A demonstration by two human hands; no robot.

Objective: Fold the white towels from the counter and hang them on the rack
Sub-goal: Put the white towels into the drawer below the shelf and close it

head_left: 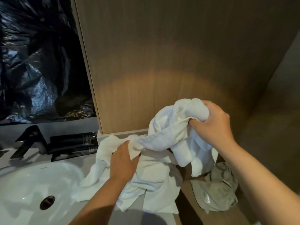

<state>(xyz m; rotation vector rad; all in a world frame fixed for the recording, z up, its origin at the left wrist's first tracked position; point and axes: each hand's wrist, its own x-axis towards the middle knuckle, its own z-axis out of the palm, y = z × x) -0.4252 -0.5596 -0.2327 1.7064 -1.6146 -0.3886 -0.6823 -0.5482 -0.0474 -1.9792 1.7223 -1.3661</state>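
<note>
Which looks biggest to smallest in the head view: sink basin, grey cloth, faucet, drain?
1. sink basin, cut off by the frame
2. grey cloth
3. faucet, close to the cloth, ranking unsure
4. drain

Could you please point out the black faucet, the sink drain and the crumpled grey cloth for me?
Black angular faucet point(32, 140): head view, on its slanted body.
Round dark drain point(47, 202) of the white sink: head view, on its centre.
Crumpled grey cloth point(217, 190): head view, on its middle folds.

Dim, warm glow (mid-frame), soft blur
</note>
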